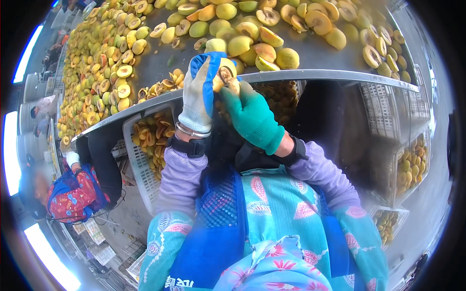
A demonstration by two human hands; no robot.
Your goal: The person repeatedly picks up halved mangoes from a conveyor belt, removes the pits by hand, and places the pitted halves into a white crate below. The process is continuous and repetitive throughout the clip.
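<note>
Just over the table's near edge, my two gloved hands meet at a yellow peach [226, 72] with its brown pit hollow showing. My left hand [198, 97], in a white glove with blue coating, is closed round the fruit from the left. From the right, my right hand [253, 114] in a green glove grips the fruit's lower side, its fingertips at a pale, torn-looking part. Whether a tool is hidden in the right fingers I cannot tell. Beyond the hands, halved peaches [264, 36] lie loose on the dark tabletop [160, 56].
A metal rim [330, 74] edges the table. Below it on the left, a white crate [141, 160] holds peach pieces. Stacked crates [381, 109] stand at the right, some with fruit. Peaches [97, 72] cover the table's left side. Another person [73, 196] sits at the left.
</note>
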